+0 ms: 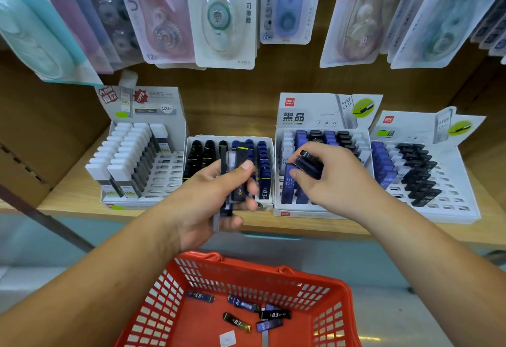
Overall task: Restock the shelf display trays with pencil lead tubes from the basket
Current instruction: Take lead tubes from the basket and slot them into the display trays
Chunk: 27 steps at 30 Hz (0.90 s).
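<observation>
A person's left hand (213, 204) grips a fistful of pencil lead tubes (236, 171) in front of the black-and-blue display tray (230, 137), while the right hand (334, 179) pinches one dark tube (310, 164) at its fingertips above the neighbouring tray (301, 213); loose tubes (273, 314) lie in the red basket (164, 300) below.

You've got one cam only: head-worn, wide-angle, facing fwd & down at the shelf (68, 196). It sits close, w/ display trays (301, 213) mid-frame, hanging packs (221, 18) up top and the basket (254, 266) just below at btm edge.
</observation>
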### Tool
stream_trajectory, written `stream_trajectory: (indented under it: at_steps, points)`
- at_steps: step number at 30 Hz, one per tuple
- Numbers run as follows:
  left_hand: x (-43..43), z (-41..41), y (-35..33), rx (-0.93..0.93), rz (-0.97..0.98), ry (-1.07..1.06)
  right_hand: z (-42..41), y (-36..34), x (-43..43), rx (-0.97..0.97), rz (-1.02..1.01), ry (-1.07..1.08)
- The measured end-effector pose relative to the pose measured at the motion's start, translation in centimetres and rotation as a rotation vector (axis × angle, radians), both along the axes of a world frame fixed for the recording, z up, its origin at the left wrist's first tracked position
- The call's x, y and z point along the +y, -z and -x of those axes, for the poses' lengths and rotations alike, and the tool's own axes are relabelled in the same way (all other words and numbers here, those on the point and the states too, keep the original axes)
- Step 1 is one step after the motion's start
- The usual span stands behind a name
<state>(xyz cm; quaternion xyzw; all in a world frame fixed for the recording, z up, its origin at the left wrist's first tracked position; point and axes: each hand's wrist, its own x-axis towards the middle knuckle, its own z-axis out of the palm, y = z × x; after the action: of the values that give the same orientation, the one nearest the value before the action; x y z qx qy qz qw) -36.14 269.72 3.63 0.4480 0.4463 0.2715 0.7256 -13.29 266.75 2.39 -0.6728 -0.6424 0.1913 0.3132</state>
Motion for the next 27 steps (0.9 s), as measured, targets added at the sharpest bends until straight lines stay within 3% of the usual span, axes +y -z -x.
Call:
stream_trajectory:
  at_steps: [11, 15, 19, 27]
  points:
    - [0.2, 0.0, 0.9, -0.047, -0.004, 0.065, 0.2, 0.0, 0.0, -0.133, 0.117, 0.030]
    - [0.0, 0.1, 0.6, -0.022, -0.083, 0.118, 1.0, -1.7, 0.1, 0.209, -0.041, 0.130]
    - [-0.4, 0.4, 0.4, -0.021, -0.124, 0.147, 3.2, -3.4, -0.8, 0.605, 0.085, 0.040]
    - [-0.4, 2.7, 0.5, -0.076, -0.123, -0.056, 5.8, -4.3, -0.3, 0.719, 0.168, 0.143]
